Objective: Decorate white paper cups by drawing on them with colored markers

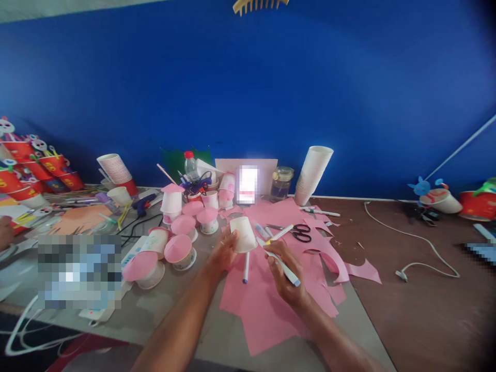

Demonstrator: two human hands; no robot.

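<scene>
A white paper cup is gripped at its left side by my left hand, tilted above the pink paper. My right hand is closed around a white marker with a blue end, its tip near the cup. Another marker lies on the pink paper just below the cup. Beyond my right hand are a marker with a yellow part and black-handled scissors. Cups with pink paper cone tops stand to the left of my left hand.
A tall stack of white cups and a lidded glass jar stand at the back. A power strip and cables lie left. A white cable crosses the brown table at right. Another person's hand shows at far left.
</scene>
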